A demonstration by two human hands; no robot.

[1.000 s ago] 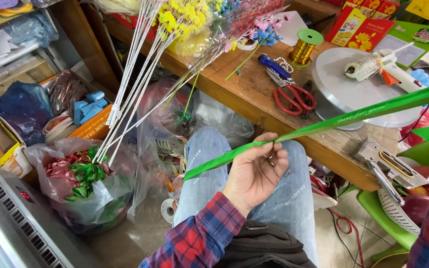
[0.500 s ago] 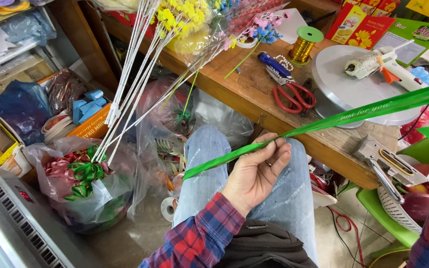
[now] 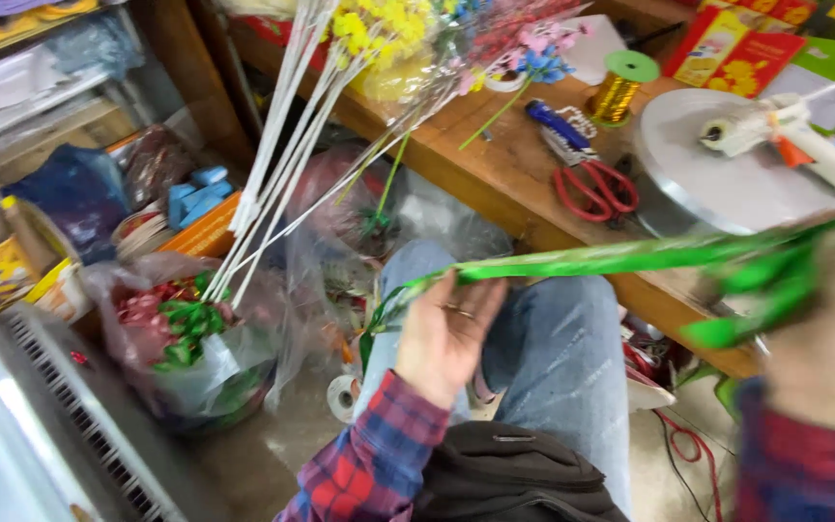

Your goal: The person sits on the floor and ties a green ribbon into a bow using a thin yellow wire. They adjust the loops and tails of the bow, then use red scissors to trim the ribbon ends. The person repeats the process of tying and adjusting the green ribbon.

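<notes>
Fingers of left hand (image 3: 446, 333) curled round green ribbon (image 3: 611, 259) | right hand (image 3: 828, 338) blurred, grip unclear, touching ribbon

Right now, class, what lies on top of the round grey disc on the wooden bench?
A white glue gun lies on the grey disc; the disc's near edge is hidden behind the green ribbon.

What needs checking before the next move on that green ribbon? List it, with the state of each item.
1. Left hand grips the green ribbon near its end: ok.
2. Right hand holds the other end: cannot tell, blurred.
3. Ribbon runs straight between the hands, no visible twist: ok.
4. Red scissors lie on the wooden bench, apart from the ribbon: ok.
5. Glue gun rests on the round metal tray, not touching the ribbon: ok.
6. White flower stems lean away from the ribbon: ok.
</notes>
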